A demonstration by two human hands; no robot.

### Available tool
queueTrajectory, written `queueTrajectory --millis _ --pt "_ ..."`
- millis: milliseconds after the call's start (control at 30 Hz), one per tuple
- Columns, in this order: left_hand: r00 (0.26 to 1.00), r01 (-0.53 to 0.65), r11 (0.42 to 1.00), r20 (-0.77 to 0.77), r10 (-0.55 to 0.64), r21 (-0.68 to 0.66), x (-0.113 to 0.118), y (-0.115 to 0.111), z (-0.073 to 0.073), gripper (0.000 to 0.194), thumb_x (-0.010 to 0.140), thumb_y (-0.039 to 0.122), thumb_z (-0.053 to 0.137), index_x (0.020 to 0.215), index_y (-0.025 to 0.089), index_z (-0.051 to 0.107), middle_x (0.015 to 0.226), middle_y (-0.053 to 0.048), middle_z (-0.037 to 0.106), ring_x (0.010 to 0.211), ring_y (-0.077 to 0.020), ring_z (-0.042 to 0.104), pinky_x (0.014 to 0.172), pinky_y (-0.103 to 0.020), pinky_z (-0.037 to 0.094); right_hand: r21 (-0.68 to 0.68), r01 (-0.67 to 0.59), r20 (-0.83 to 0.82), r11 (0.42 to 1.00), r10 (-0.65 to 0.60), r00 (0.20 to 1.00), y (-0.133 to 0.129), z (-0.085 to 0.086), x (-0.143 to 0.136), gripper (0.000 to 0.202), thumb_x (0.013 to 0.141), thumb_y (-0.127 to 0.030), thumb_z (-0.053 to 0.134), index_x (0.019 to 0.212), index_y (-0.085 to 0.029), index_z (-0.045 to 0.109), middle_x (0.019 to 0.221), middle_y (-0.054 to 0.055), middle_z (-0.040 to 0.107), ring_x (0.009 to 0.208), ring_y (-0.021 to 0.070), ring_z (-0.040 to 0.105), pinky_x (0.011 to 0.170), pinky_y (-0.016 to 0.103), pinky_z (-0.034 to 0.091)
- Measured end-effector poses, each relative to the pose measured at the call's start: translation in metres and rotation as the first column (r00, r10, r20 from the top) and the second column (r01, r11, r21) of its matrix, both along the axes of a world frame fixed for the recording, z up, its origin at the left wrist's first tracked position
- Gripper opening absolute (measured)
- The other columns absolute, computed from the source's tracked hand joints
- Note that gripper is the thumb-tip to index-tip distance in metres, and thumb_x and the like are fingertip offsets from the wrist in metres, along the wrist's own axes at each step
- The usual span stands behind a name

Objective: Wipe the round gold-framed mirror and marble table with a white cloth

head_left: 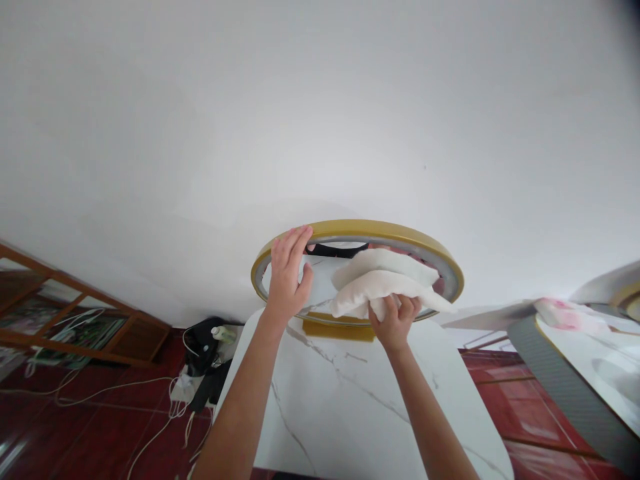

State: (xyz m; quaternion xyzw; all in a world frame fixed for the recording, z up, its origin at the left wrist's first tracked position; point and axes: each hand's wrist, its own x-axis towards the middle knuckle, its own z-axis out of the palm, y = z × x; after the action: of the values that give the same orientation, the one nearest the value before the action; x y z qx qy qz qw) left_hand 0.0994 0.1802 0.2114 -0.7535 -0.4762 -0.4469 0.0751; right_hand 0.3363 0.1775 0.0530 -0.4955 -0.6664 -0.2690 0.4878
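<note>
An oval mirror with a gold rim stands on a white marble-patterned table top, close to the wall. My left hand rests on the upper left of the rim, its fingers apart over the edge. Bunched in my right hand is a white cloth, which lies against the mirror's right half and shows again as a reflection. A gold base is visible beneath the mirror.
A wooden shelf unit stands at the left. Cables, a black bag and a bottle are beside the table's left edge. At the right is another table with a ribbed grey side, bearing a pink and white packet.
</note>
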Motion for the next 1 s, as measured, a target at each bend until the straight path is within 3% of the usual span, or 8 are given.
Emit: queueTrajectory --millis 133,367,533,633,767,867,933,1000 --pt "1.0 -0.013 1.0 -0.007 0.013 0.007 0.0 0.0 0.0 0.051 0.09 0.025 0.036 0.14 0.02 0.03 0.142 -0.01 0.041 0.132 -0.0235 0.033 0.112 -0.047 0.02 -0.046 0.03 -0.09 0.998 -0.034 0.995 -0.008 -0.035 0.008 0.039 0.074 -0.029 0.065 0.108 -0.02 0.048 0.1 0.008 0.042 0.101 0.0285 0.042 0.084 0.054 0.041" --pt "1.0 0.001 1.0 -0.001 -0.001 -0.007 -0.001 -0.001 0.0 0.052 0.088 0.022 0.036 0.14 0.019 0.03 0.142 -0.009 0.04 0.133 -0.0228 0.031 0.112 -0.045 0.019 0.008 0.145 -0.374 0.989 -0.131 0.918 0.001 -0.026 0.038 0.06 0.069 -0.032 0.068 0.12 -0.016 0.041 0.112 0.016 0.041 0.11 0.0365 0.04 0.093 0.058 0.034" --pt "1.0 -0.026 0.999 0.001 0.026 -0.024 0.001 -0.002 -0.001 0.053 0.087 0.02 0.036 0.14 0.019 0.031 0.143 -0.008 0.04 0.134 -0.0223 0.03 0.112 -0.044 0.017 -0.072 0.109 -0.443 0.991 -0.129 0.887 -0.008 -0.046 0.026 0.063 0.07 -0.03 0.064 0.123 -0.012 0.037 0.114 0.017 0.039 0.114 0.0386 0.038 0.095 0.063 0.031" --pt "1.0 -0.015 0.999 0.014 0.016 -0.03 0.001 -0.003 -0.001 0.053 0.086 0.019 0.036 0.14 0.02 0.031 0.143 -0.008 0.039 0.135 -0.0223 0.029 0.113 -0.044 0.017 -0.099 0.115 -0.445 0.989 -0.147 0.883 -0.011 -0.042 0.017 0.062 0.072 -0.032 0.062 0.125 -0.014 0.036 0.116 0.017 0.039 0.116 0.0373 0.036 0.095 0.063 0.03" --pt "0.999 0.01 0.999 0.044 -0.007 -0.047 0.0 -0.003 -0.001 0.053 0.087 0.019 0.035 0.14 0.02 0.031 0.144 -0.007 0.039 0.135 -0.0215 0.027 0.113 -0.045 0.015 -0.043 0.096 -0.345 0.994 -0.105 0.933 -0.003 -0.007 -0.003 0.061 0.073 -0.032 0.064 0.126 -0.015 0.039 0.117 0.017 0.041 0.115 0.0351 0.037 0.094 0.06 0.033" --pt "0.998 0.027 0.998 0.056 -0.024 -0.055 -0.001 -0.004 0.0 0.054 0.086 0.02 0.035 0.14 0.021 0.031 0.144 -0.006 0.038 0.135 -0.022 0.027 0.113 -0.045 0.015 -0.022 0.045 -0.128 0.999 -0.048 0.991 0.001 0.016 -0.034 0.052 0.075 -0.032 0.063 0.122 -0.017 0.048 0.112 0.014 0.044 0.109 0.0326 0.041 0.091 0.056 0.035" --pt "0.997 0.042 0.997 0.06 -0.038 -0.063 0.0 -0.006 0.003 0.054 0.086 0.019 0.035 0.14 0.021 0.031 0.145 -0.006 0.037 0.136 -0.0219 0.027 0.113 -0.045 0.015 -0.094 -0.026 0.092 0.995 0.035 0.995 -0.001 0.023 -0.061 0.042 0.076 -0.029 0.061 0.117 -0.022 0.054 0.107 0.011 0.049 0.101 0.0291 0.044 0.086 0.051 0.036" --pt "0.997 0.057 0.996 0.061 -0.053 -0.072 0.0 -0.008 0.005 0.055 0.085 0.018 0.035 0.14 0.02 0.031 0.145 -0.006 0.037 0.136 -0.0211 0.026 0.114 -0.044 0.014 -0.223 -0.098 0.308 0.97 0.166 0.937 -0.004 0.025 -0.086 0.035 0.077 -0.021 0.058 0.111 -0.027 0.059 0.101 0.007 0.054 0.091 0.024 0.045 0.079 0.042 0.037"
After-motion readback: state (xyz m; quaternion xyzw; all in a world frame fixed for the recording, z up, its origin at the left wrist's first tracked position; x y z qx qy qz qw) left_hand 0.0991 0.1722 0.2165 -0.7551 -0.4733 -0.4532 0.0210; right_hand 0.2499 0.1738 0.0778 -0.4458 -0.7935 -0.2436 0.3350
